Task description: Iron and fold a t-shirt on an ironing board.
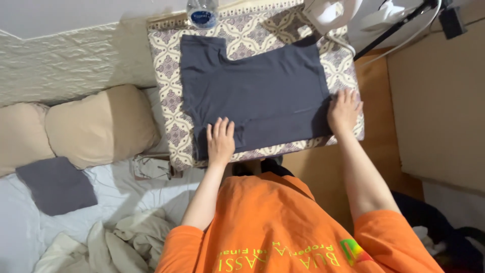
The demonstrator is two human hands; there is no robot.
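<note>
Nearest you: left hand, flat, palm down, fingers together pointing to 12 o'clock, holding nothing. It presses the near edge of the dark grey garment toward its left end, by the lower left corner.

Right hand sits a bit farther out, also flat and empty, fingers lightly spread toward 12. It rests on the garment's right edge, where the cloth meets the patterned board cover.

Key relation: the garment lies at 12 o'clock from the left hand and at 10 to 11 o'clock from the right. Its long axis runs 9 to 3 across the board, so your hands bracket it along that axis, left on the near hem, right on the right end. A sleeve-like flap sticks out toward 12 at the far left corner. The bulk of the cloth is nearer the left hand; the right touches only the edge.

Off to the side, at 9 o'clock of the board: tan pillows, then a folded grey cloth on the white sheet, well apart from both hands.

Farthest: a clear water bottle at the board's far edge, about 12 o'clock from the left hand, just beyond the garment. A white iron sits at the far right corner, cord trailing to 3; it's at 12 o'clock from the right hand.
</note>
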